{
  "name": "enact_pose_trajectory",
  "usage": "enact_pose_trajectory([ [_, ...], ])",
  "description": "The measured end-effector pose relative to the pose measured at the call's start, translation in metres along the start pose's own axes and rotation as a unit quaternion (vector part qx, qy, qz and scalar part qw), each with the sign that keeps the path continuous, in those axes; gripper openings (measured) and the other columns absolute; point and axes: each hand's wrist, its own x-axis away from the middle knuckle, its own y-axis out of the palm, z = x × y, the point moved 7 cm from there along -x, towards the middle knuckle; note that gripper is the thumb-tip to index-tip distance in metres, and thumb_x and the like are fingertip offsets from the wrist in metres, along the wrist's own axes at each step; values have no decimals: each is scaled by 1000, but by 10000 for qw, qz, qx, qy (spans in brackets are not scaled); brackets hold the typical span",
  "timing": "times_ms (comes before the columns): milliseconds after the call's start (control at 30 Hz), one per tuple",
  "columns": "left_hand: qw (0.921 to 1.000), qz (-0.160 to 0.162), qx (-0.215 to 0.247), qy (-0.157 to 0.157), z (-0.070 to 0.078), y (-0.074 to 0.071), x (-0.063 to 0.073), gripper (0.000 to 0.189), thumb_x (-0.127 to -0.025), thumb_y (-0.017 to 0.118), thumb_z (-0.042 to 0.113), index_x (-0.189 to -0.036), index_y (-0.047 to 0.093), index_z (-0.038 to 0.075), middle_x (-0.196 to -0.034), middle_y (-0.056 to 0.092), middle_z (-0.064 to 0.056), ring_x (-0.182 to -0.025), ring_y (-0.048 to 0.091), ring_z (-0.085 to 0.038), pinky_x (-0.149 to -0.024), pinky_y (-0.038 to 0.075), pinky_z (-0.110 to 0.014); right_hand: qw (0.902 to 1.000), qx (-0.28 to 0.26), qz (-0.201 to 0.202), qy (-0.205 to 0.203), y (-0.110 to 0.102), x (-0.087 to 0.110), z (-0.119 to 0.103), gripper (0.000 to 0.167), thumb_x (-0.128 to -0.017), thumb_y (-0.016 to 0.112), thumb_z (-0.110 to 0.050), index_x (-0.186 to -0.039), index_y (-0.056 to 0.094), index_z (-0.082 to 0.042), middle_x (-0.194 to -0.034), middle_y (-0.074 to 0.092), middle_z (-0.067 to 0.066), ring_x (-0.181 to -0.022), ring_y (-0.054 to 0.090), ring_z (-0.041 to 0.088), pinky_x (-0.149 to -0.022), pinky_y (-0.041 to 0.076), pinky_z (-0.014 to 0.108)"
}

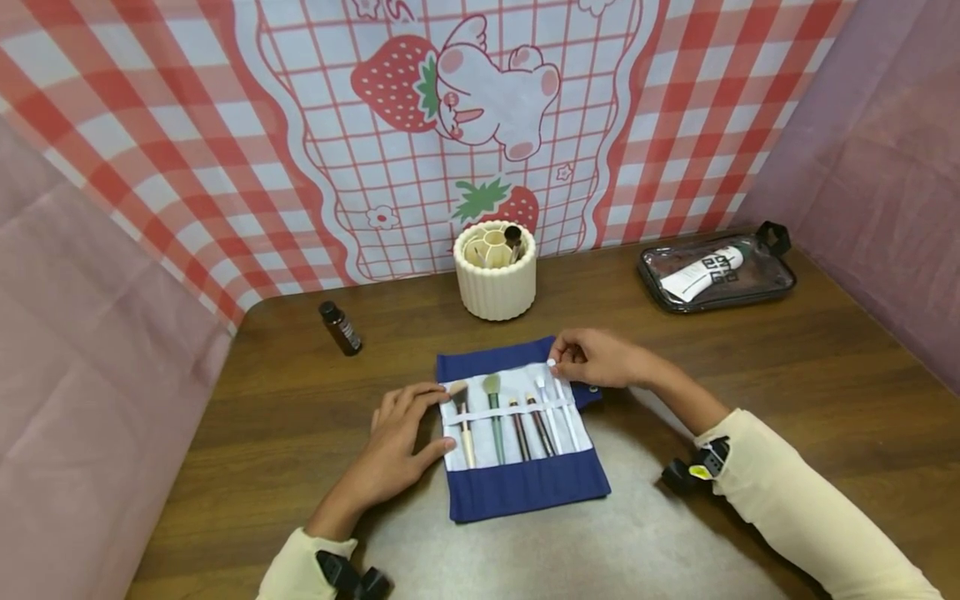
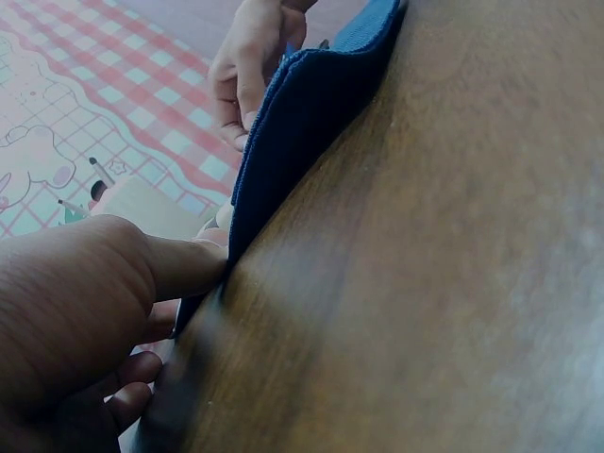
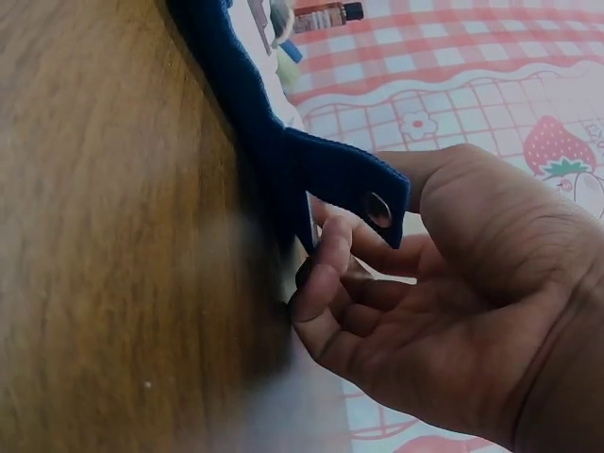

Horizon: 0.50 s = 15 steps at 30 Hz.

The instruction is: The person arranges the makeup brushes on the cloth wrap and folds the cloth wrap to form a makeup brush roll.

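The right hand (image 1: pixel 596 357) pinched a white stick (image 1: pixel 560 392) near the far right corner of the cloth (image 1: pixel 525 490). The left hand (image 1: pixel 397 437), loose, touched the left edge.

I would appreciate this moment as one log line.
left hand: touching left edge of brush roll | right hand: pinching rightmost white brush | roll: open on table

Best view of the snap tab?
Right wrist: the snap tab is large, its round snap facing camera. Head shows it small, at the right edge of the brush roll; left wrist: can't make it out.
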Motion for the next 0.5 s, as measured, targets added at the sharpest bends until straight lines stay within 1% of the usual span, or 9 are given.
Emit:
enact_pose_trajectory([
  [67,10000,9,-5,19,0,0,0,60,-89,77,36,-141,54,15,-149,43,1,-130,34,-26,-98,24,-49,9998,81,-129,-94,2,1,-2,10,-92,72,-16,-95,66,-9,-80,59,-2,-68,53,12,-63,44,29],
  [233,10000,28,-11,44,1,0,0,60,-89,77,35,-141,54,15,-149,43,0,-130,34,-27,-98,25,-50,9983,477,-229,-228,2,5,-7,8,-90,75,-19,-88,68,-17,-83,55,0,-76,50,14,-67,41,31],
  [367,10000,21,-10,17,1,0,1,60,-89,78,35,-140,54,14,-149,43,1,-131,34,-27,-98,25,-50,9971,658,-207,-324,2,7,-10,9,-89,77,-20,-86,68,-20,-84,55,1,-79,50,16,-69,41,33],
  [500,10000,-3,-6,-17,0,0,1,60,-89,78,35,-140,54,15,-149,43,2,-131,34,-27,-99,24,-50,9962,767,-158,-391,3,8,-10,10,-88,78,-20,-85,68,-21,-84,56,0,-80,50,16,-70,41,32],
])
